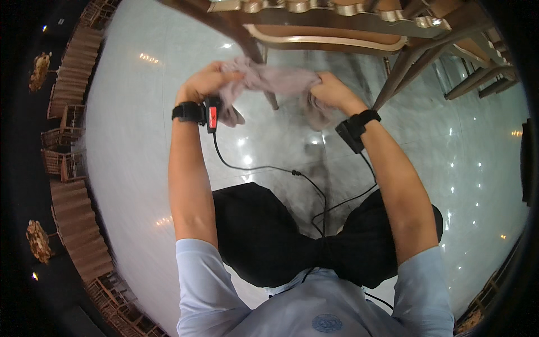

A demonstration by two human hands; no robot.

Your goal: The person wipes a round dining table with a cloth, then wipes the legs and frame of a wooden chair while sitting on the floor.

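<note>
A pinkish-grey cloth [280, 79] stretches between my two hands, slightly blurred. My left hand [210, 80] grips one end, and a loose corner hangs below it. At the other end my right hand [334, 90] is closed around the fabric, with a bunched part dangling under the fist. Just beyond the cloth stands a wooden chair [326, 42] with a gilded, scalloped edge. One of its dark legs passes behind the cloth. Each wrist wears a black strapped device; the left device [212, 114] bears a red label.
Black cables [269, 167] run from the wrist devices down between my bent knees. A second chair [484, 69] stands at the right. The glossy pale floor [134, 126] reflects lights. Cloth-covered tables [80, 227] and more chairs [63, 162] line the far left.
</note>
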